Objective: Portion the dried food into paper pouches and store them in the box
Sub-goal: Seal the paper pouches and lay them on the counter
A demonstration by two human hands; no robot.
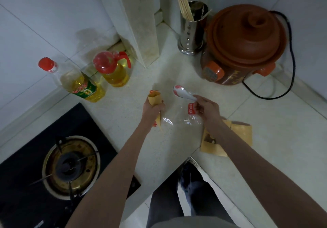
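Observation:
My left hand (154, 107) grips a tan paper pouch (154, 98) upright over the counter, its mouth open at the top. My right hand (206, 107) holds a white ceramic spoon (183, 92) by the handle, bowl pointing toward the pouch; reddish food sits in the bowl. A clear plastic bag (184, 119) with a red label lies flat on the counter between and below my hands. Several more tan pouches (242, 134) lie on the counter under my right forearm. No box is in view.
A brown clay cooker (246, 45) with a black cord stands at the back right, beside a steel chopstick holder (192, 31). Two oil bottles (113, 70) (77, 82) stand at the back left. A gas burner (69, 165) is at lower left.

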